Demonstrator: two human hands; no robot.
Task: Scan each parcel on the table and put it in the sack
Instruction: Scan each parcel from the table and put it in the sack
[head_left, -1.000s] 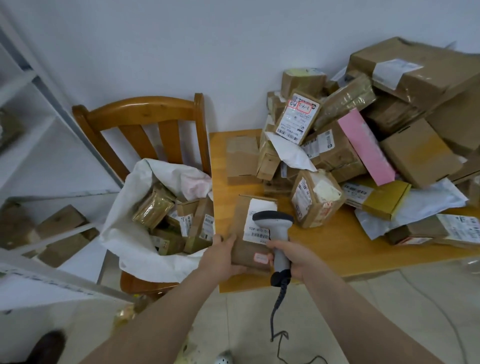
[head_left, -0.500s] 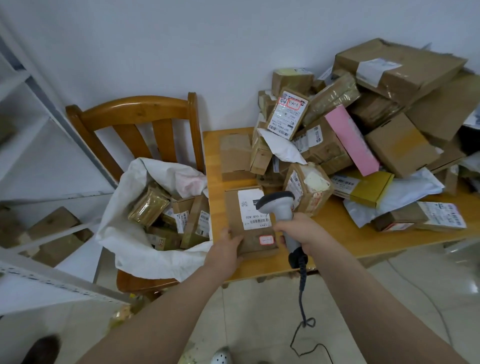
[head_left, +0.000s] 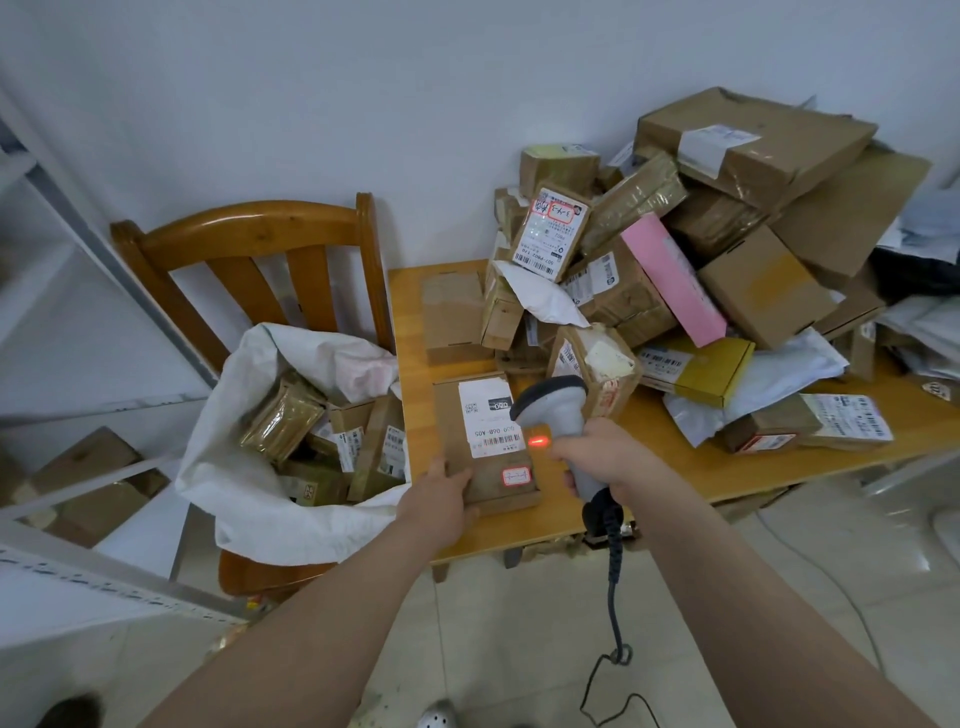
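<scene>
A light wooden table (head_left: 675, 467) stands against a white wall. A heap of brown cardboard parcels (head_left: 727, 260) covers its right side, and a white woven sack (head_left: 234, 467), already part full, sits open on a wooden chair (head_left: 249, 239) just to the left.

The parcel I'm working on, a flat brown cardboard box (head_left: 452, 441) with a white shipping label (head_left: 488, 415), lies flat near the table's front left corner. My left hand (head_left: 441, 499) rests on its near left corner with the fingers laid over the top, steadying it. I cannot tell whether the thumb hooks the edge. My right hand (head_left: 608, 457) is clenched round the handle of the grey corded barcode scanner (head_left: 558, 410), head pointed down at the label.

The red scan light (head_left: 537, 441) seems to fall at the box's right edge, just beside the printed barcode (head_left: 501, 440) rather than across it. I'd swing the scanner head slightly left and lift it a little so the beam spans every bar. The left hand should stay clear of the label and keep the box still, and I'd wait for a good read before sliding the box left into the sack.
</scene>
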